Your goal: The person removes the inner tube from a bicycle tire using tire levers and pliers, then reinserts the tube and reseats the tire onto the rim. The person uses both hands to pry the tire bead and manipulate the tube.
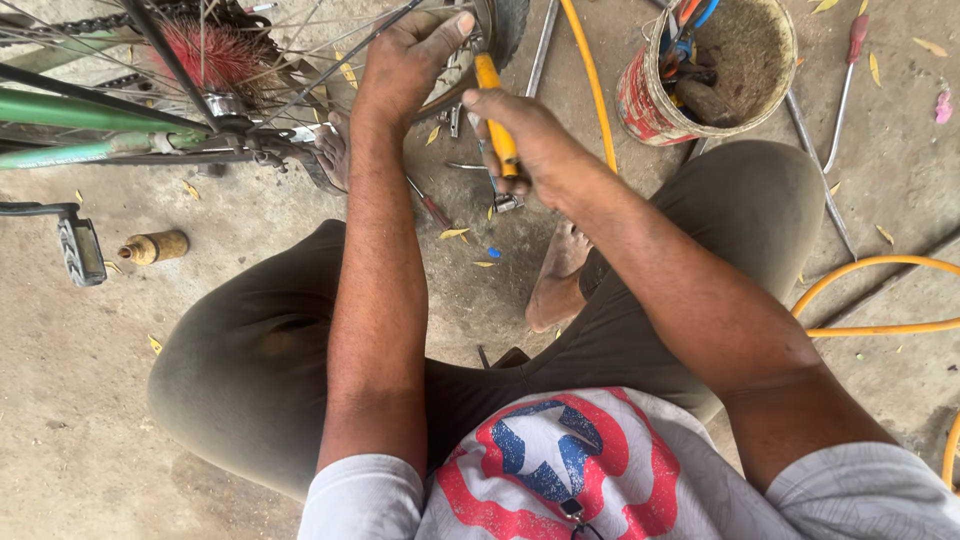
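Note:
A bicycle wheel with thin spokes [150, 40] and a dark tyre [508, 25] stands at the top, beside a green frame tube [80, 110]. My left hand [405, 60] grips the rim and tyre edge near the top centre. My right hand [525, 140] is closed around the yellow handle of a tool [497, 125], its tip pointing up at the rim next to my left thumb. A red bristly brush [205, 50] sits around the hub behind the spokes.
A dirty bucket [655, 100] with tools stands at the top right. A yellow hose [870, 265] curves along the right. Long metal rods [820, 170], a red-handled screwdriver [850, 80], a black pedal [80, 250] and a small brown can [155, 246] lie on the concrete floor.

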